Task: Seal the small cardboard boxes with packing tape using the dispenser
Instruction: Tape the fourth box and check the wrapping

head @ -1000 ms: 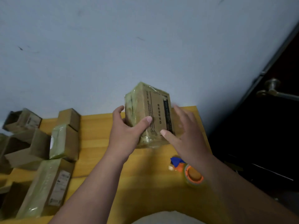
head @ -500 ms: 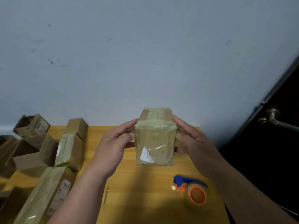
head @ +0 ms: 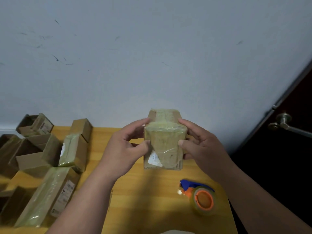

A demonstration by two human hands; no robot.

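Scuffed pale wall (head: 152, 56), yellow wooden table (head: 152, 200), dark door (head: 287, 157) with metal handle (head: 285, 123)

Bare bench (head: 152, 200) strip runs btwn the forearms, from near edge up to the held box (head: 164, 141), which blocks the mid-far part w/ both hands on its sides. Left side crowded: boxes (head: 50, 166) packed close, little gap btwn them. Right-near: dispenser (head: 200, 195) sits close to bench edge. Wall (head: 152, 65) closes the far side.
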